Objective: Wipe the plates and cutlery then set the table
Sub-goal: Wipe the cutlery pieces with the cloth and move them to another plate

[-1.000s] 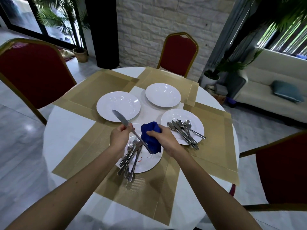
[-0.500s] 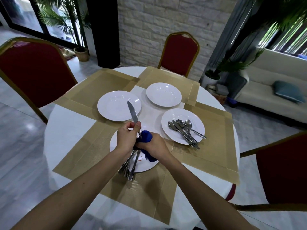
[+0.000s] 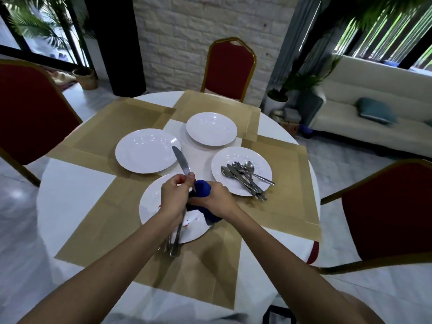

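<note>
The left hand [image 3: 174, 198] pinches the knife [image 3: 181, 161] above the dirty plate [image 3: 150, 208] so the right hand [image 3: 217, 201], fingers [image 3: 199, 203] curled round the cloth [image 3: 203, 187], can wipe it.

Left forearm [image 3: 109, 265] and right forearm [image 3: 282, 251] bare, seemingly to the elbows.

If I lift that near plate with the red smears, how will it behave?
The near plate looks like glossy white crockery, so probably stiff, breakable and a bit slippery. The loose cutlery on it overhangs its near rim and would likely slide off at any tilt.
</note>
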`<control>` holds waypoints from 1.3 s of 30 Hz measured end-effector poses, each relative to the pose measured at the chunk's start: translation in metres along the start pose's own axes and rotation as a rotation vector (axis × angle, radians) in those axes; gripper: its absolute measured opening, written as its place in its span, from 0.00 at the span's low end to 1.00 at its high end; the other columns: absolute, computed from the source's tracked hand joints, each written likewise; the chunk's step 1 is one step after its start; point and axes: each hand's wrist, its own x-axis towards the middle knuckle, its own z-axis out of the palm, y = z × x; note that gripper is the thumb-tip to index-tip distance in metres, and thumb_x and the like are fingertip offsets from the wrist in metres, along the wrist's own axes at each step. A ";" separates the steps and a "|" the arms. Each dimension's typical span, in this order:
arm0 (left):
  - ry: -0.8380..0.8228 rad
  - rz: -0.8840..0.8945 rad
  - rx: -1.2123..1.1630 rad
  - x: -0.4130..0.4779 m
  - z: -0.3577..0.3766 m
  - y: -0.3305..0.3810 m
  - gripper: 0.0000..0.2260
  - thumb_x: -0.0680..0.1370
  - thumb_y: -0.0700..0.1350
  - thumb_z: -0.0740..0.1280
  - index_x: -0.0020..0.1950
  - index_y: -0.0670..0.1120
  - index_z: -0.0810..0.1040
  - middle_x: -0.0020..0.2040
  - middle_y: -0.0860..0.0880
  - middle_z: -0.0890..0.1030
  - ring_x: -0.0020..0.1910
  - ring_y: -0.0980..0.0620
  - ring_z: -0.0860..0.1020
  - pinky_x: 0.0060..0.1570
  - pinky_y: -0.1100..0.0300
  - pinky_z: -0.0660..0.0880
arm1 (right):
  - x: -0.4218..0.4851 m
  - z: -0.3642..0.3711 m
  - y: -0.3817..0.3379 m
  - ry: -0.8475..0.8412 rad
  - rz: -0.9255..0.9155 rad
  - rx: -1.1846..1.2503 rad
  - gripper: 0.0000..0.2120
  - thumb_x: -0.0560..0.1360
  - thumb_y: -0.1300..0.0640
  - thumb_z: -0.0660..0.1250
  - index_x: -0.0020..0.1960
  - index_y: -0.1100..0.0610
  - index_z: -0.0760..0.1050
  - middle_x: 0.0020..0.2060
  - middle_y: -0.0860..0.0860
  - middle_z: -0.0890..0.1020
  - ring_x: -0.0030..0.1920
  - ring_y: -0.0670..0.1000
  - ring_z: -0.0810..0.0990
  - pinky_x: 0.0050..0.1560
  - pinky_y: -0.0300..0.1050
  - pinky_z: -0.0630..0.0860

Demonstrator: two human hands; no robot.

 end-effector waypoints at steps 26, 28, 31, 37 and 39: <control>-0.165 -0.019 0.945 0.035 -0.074 -0.053 0.06 0.76 0.49 0.64 0.47 0.48 0.77 0.49 0.46 0.82 0.46 0.47 0.77 0.47 0.57 0.71 | 0.035 -0.093 0.089 0.300 0.454 -0.261 0.16 0.65 0.57 0.75 0.48 0.61 0.76 0.33 0.55 0.82 0.30 0.54 0.77 0.34 0.44 0.75; -0.181 0.024 1.032 0.033 -0.074 -0.059 0.07 0.76 0.50 0.64 0.51 0.50 0.77 0.50 0.50 0.81 0.50 0.48 0.78 0.46 0.58 0.72 | 0.037 -0.091 0.094 0.316 0.450 -0.292 0.16 0.64 0.56 0.75 0.49 0.61 0.76 0.36 0.56 0.83 0.31 0.56 0.79 0.35 0.46 0.76; -0.191 0.179 1.258 0.028 -0.072 -0.068 0.10 0.77 0.52 0.63 0.54 0.50 0.77 0.52 0.48 0.79 0.53 0.45 0.78 0.49 0.56 0.75 | 0.040 -0.085 0.094 0.323 0.429 -0.399 0.17 0.65 0.57 0.74 0.49 0.58 0.72 0.41 0.56 0.80 0.40 0.57 0.79 0.36 0.45 0.74; -0.187 0.335 1.506 0.016 -0.068 -0.083 0.13 0.80 0.47 0.60 0.64 0.46 0.71 0.57 0.46 0.76 0.53 0.45 0.78 0.49 0.54 0.74 | 0.045 -0.077 0.099 0.333 0.380 -0.660 0.18 0.69 0.62 0.70 0.58 0.58 0.72 0.52 0.58 0.80 0.53 0.60 0.79 0.49 0.49 0.76; -0.185 0.354 1.557 0.015 -0.066 -0.086 0.13 0.80 0.43 0.59 0.64 0.44 0.71 0.57 0.45 0.76 0.52 0.47 0.78 0.47 0.56 0.74 | 0.048 -0.075 0.102 0.331 0.385 -0.703 0.19 0.70 0.60 0.70 0.60 0.57 0.71 0.53 0.57 0.79 0.54 0.59 0.79 0.50 0.50 0.77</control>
